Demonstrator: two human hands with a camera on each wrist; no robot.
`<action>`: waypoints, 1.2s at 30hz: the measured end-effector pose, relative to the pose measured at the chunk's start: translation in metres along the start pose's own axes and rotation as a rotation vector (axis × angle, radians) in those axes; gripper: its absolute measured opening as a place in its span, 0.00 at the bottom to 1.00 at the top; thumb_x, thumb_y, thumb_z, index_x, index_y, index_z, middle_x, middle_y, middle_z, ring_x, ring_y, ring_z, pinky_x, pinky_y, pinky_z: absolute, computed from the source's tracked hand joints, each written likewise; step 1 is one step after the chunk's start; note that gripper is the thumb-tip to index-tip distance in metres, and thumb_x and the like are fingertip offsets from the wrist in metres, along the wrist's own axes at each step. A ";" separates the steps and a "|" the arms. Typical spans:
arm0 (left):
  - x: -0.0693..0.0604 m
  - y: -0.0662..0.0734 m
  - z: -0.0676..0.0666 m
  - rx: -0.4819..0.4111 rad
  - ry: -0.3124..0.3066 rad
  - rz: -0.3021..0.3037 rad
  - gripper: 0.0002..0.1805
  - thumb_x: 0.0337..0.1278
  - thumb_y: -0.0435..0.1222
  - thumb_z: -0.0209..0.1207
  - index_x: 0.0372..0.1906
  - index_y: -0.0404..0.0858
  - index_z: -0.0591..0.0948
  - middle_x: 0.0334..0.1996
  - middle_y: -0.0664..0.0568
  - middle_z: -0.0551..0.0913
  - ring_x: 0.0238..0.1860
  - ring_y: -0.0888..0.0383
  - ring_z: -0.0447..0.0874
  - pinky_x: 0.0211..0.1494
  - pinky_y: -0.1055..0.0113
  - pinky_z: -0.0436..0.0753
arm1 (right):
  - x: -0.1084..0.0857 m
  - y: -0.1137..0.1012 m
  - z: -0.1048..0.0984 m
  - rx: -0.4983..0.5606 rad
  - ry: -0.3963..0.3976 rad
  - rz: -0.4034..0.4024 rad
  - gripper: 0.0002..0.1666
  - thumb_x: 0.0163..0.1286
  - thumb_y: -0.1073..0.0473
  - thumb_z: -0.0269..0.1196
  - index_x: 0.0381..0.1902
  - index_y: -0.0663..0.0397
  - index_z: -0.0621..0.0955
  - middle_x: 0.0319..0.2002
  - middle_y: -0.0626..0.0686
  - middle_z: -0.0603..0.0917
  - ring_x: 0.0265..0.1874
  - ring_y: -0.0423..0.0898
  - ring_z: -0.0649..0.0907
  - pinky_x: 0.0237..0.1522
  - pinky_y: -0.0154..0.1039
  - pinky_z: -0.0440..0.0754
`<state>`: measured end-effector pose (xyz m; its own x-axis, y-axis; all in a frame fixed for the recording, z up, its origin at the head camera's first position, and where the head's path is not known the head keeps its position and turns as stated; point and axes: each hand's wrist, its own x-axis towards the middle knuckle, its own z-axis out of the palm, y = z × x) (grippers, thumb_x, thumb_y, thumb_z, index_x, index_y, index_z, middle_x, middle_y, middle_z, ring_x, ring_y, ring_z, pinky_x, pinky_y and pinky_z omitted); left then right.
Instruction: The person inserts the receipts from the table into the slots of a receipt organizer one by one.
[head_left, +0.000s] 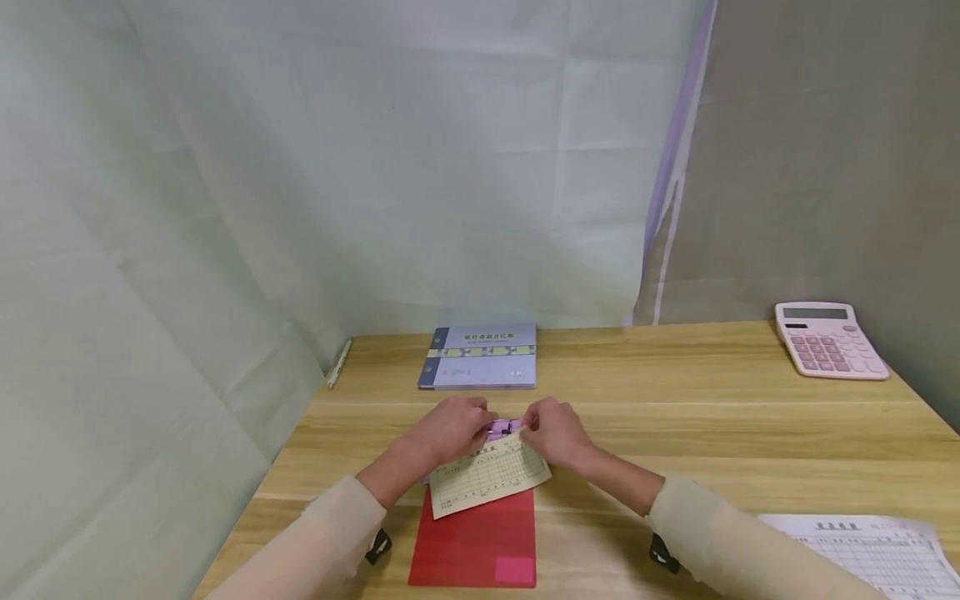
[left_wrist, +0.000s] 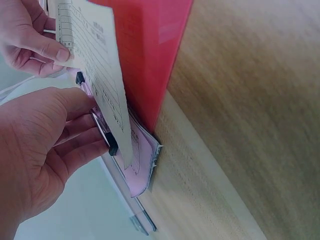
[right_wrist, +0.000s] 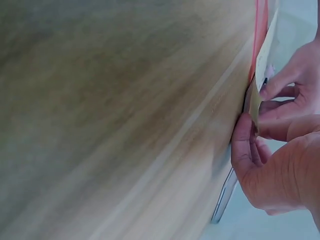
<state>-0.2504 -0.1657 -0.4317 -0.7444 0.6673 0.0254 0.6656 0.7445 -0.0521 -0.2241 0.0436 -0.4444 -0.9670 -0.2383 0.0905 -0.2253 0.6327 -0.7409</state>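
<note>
Head view: the thin cream paper slip printed with a dark grid [head_left: 491, 477] lies over the far end of the flat red folder [head_left: 472, 546], mid-width on the wood-grain desk [head_left: 675, 425]. Its long axis runs left to right, the right end slanting toward the far edge; the heading side points away from the person. The left hand [head_left: 453, 427] and right hand [head_left: 557, 432] flank a pinkish-purple stack with a metal fastener [head_left: 504, 427], fingers bent. The light-blue ledger [head_left: 480, 357] lies along the far edge, the slim pale pen [head_left: 339, 363] by the far left corner and the pale-pink calculator [head_left: 828, 340] by the far right corner, probably set outward so both hands have room. A white gridded sheet [head_left: 870, 554] lies toward the near right.

Left wrist view: the left hand has its fingers curled round the fastener's black-ended bar, seemingly to steady it; whether the thumb also nips the slip is hidden. The slip tilts up from the stack, its long axis roughly following the bar.

Right wrist view: the right hand is closed in a thumb-and-finger pinch on the slip's corner, likely to guide its heading side along the bar. The slip shows nearly edge-on.
</note>
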 end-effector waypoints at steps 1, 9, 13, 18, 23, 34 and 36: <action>0.000 0.000 0.000 0.002 -0.002 0.001 0.13 0.70 0.38 0.69 0.55 0.43 0.91 0.36 0.54 0.85 0.30 0.62 0.75 0.38 0.73 0.80 | 0.000 0.000 0.000 -0.005 0.009 -0.006 0.11 0.65 0.71 0.71 0.24 0.58 0.84 0.22 0.48 0.82 0.23 0.43 0.79 0.25 0.35 0.77; 0.001 -0.001 0.000 0.041 0.002 0.042 0.11 0.68 0.37 0.70 0.52 0.42 0.92 0.35 0.54 0.85 0.29 0.62 0.76 0.37 0.74 0.81 | 0.002 0.000 -0.001 -0.001 0.031 0.007 0.12 0.63 0.70 0.72 0.21 0.56 0.85 0.21 0.47 0.83 0.23 0.43 0.79 0.26 0.36 0.77; 0.002 -0.002 -0.001 0.073 -0.006 0.068 0.09 0.69 0.37 0.70 0.50 0.42 0.92 0.35 0.53 0.85 0.28 0.62 0.75 0.35 0.75 0.80 | 0.004 0.000 -0.001 -0.031 0.039 -0.010 0.12 0.62 0.70 0.73 0.21 0.56 0.85 0.22 0.47 0.84 0.24 0.43 0.80 0.28 0.37 0.78; 0.002 0.000 -0.005 0.134 -0.056 0.082 0.12 0.71 0.36 0.68 0.55 0.43 0.90 0.42 0.51 0.86 0.33 0.60 0.82 0.40 0.73 0.85 | 0.006 0.001 0.000 -0.036 0.040 -0.004 0.14 0.64 0.70 0.73 0.19 0.56 0.84 0.21 0.48 0.83 0.20 0.43 0.79 0.24 0.35 0.77; 0.001 0.001 -0.007 0.189 -0.099 0.089 0.16 0.71 0.33 0.68 0.60 0.43 0.88 0.48 0.49 0.86 0.41 0.57 0.87 0.47 0.69 0.88 | 0.008 0.004 0.003 -0.044 0.049 -0.010 0.17 0.65 0.70 0.72 0.17 0.57 0.82 0.18 0.47 0.81 0.17 0.42 0.77 0.21 0.34 0.74; -0.002 0.002 -0.005 0.175 -0.103 0.071 0.19 0.70 0.32 0.68 0.63 0.44 0.86 0.51 0.48 0.85 0.43 0.56 0.87 0.48 0.67 0.88 | 0.009 0.004 0.005 -0.033 0.058 0.013 0.20 0.66 0.70 0.67 0.15 0.55 0.80 0.14 0.47 0.77 0.07 0.37 0.72 0.15 0.32 0.71; -0.002 0.002 -0.006 0.170 -0.102 0.067 0.19 0.70 0.32 0.68 0.63 0.43 0.86 0.52 0.48 0.85 0.44 0.56 0.87 0.49 0.67 0.88 | 0.008 0.003 0.005 -0.038 0.061 0.027 0.20 0.67 0.70 0.67 0.15 0.55 0.80 0.14 0.47 0.77 0.07 0.38 0.72 0.16 0.32 0.72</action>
<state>-0.2475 -0.1650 -0.4263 -0.7062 0.7029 -0.0848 0.7015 0.6785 -0.2180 -0.2319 0.0397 -0.4495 -0.9779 -0.1766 0.1123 -0.2027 0.6663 -0.7176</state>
